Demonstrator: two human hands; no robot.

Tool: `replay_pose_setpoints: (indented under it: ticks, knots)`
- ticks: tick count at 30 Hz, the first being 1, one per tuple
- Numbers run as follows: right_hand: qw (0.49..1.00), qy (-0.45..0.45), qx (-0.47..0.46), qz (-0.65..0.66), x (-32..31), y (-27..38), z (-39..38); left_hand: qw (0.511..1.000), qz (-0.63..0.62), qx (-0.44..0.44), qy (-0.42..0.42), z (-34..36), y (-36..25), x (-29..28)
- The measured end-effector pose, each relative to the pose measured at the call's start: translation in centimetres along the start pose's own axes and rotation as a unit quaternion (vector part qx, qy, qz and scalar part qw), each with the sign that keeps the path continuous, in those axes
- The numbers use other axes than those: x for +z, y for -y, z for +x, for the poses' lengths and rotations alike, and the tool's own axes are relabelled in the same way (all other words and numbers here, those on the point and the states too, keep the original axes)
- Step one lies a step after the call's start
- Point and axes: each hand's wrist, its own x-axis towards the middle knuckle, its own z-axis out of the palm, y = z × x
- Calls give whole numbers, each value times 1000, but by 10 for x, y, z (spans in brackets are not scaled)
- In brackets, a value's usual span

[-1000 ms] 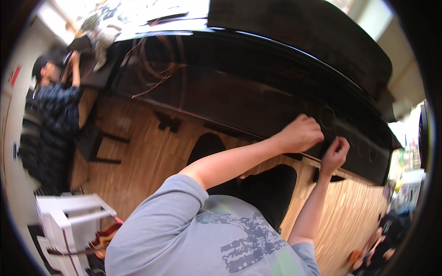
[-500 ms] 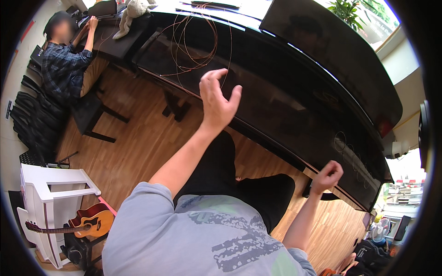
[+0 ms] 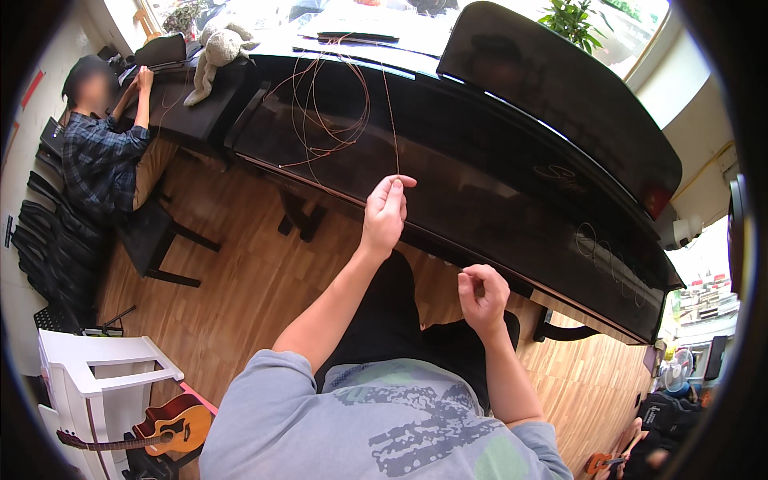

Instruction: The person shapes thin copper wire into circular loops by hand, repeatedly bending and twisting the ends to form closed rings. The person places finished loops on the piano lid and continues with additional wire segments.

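Observation:
Between the thumb and index finger of my left hand point(image 3: 386, 214), the end of a thin copper-coloured wire point(image 3: 391, 104) is pinched. That wire runs up and away from my fingertips toward the window side. Left of it, a loose coil of copper wire point(image 3: 367, 96) lies on the glossy black piano point(image 3: 472, 180). My right hand point(image 3: 485, 298) is raised over my lap at the piano's near edge, its fingers curled and pressed together; whether they hold anything is too small to tell. A thinner pale wire in loops point(image 3: 588, 244) rests at the piano's right end.
A person in a plaid shirt point(image 3: 100, 156) sits at a dark surface on the far left, beside a plush toy point(image 3: 220, 50). An acoustic guitar point(image 3: 186, 428) leans by a white cabinet point(image 3: 100, 364) at lower left. A green plant point(image 3: 572, 24) stands behind the piano.
My left hand has closed from spread fingers to a pinch on the wire, which is now drawn straighter. My right hand has moved left and nearer to it.

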Motion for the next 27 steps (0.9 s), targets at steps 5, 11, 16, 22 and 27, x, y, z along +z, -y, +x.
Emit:
replay_pose_setpoints:
  ticks: [5,11,16,22,27]
  knots:
    - [995,55,58,51,19,14,10,994,-87,-60,30,-24,-1,6]
    - [975,70,190,95,40,14,34,991,-112,-65,36,-50,5,13]
    - [933,73,273,223,62,-1,58,989,-103,-96,49,-80,21,21]
    - [874,127,336,329,69,2,66,990,-61,-95,80,-107,64,13]
    - [879,131,337,310,56,15,52,996,-33,-47,71,-107,68,-1]
